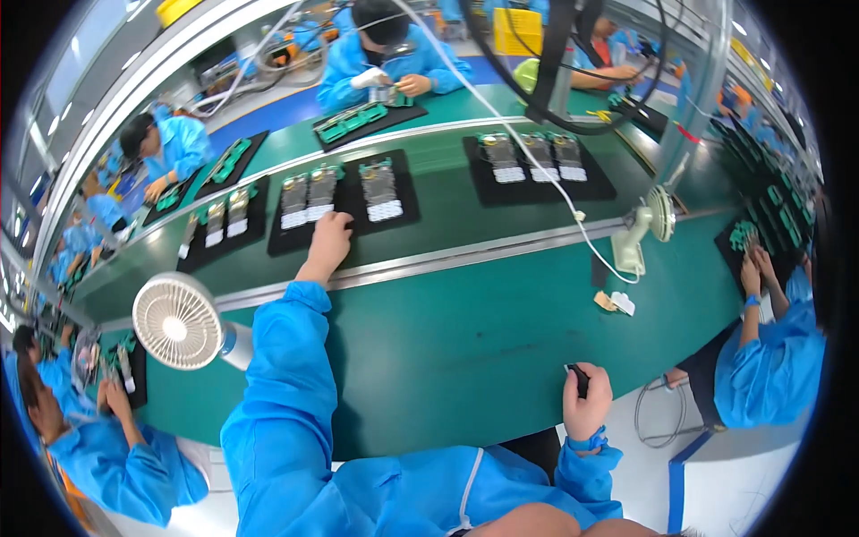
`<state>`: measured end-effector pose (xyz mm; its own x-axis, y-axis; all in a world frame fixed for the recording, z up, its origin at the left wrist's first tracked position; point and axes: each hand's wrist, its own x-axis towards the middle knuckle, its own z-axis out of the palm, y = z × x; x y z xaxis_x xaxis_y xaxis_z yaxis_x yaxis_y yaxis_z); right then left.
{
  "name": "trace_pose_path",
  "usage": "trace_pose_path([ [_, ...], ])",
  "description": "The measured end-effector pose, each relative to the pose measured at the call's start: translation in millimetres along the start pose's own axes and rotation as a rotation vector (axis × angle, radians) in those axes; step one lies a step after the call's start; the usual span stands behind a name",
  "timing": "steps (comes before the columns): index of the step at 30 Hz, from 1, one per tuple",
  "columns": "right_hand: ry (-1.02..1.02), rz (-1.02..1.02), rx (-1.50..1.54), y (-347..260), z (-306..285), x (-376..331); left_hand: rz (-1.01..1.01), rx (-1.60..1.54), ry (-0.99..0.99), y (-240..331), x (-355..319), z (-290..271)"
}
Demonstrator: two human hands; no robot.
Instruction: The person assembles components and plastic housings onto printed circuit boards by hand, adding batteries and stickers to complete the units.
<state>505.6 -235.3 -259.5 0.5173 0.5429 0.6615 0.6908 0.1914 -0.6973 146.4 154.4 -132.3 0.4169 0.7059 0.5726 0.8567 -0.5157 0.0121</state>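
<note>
My left hand (331, 238) reaches across the metal rail to a black mat (349, 213) on the green belt. Its fingers are curled at the lower end of the middle flat device (322, 190), grey with a white lower part; what they grip is hidden. Two similar devices, the left one (293, 199) and the right one (381, 190), lie on either side on this mat. Near the bench's front edge, my right hand (587, 403) is closed around a small black object (582, 383) with a pale tip, its kind unclear.
A white fan (177, 322) stands left of my left arm, and a smaller fan (659, 215) is on the right. More black mats (546, 191) bear similar devices. Small scraps (614, 302) lie on the green bench (447, 358). A white cable (546, 170) hangs across; co-workers sit around.
</note>
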Motion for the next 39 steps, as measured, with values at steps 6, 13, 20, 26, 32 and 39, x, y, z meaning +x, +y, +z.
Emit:
trace_pose_path([
  [6, 0.078, 0.058, -0.103, 3.0, 19.3, -41.9, 0.036, -0.006, 0.32, 112.4, 23.0, 54.1],
  [13, 0.151, 0.042, -0.05, 12.1, 28.7, -57.6, -0.669, -1.178, -0.278, 215.7, 100.7, 91.3],
  [20, 0.148, 0.04, -0.038, 5.3, 33.0, -62.5, -0.877, -1.438, -0.321, 191.7, 126.2, 120.9],
  [26, 0.111, 0.069, -0.027, 12.4, 23.6, -61.5, -0.601, -1.452, -0.45, 196.6, 74.2, 81.3],
  [32, 0.127, 0.066, -0.015, 1.4, 8.9, -54.2, -0.611, -1.199, -0.491, 146.1, -44.8, -28.1],
  [39, 0.103, 0.11, 0.091, 18.1, -1.3, -63.4, -0.703, -0.967, -0.61, 140.3, -214.6, -136.5],
])
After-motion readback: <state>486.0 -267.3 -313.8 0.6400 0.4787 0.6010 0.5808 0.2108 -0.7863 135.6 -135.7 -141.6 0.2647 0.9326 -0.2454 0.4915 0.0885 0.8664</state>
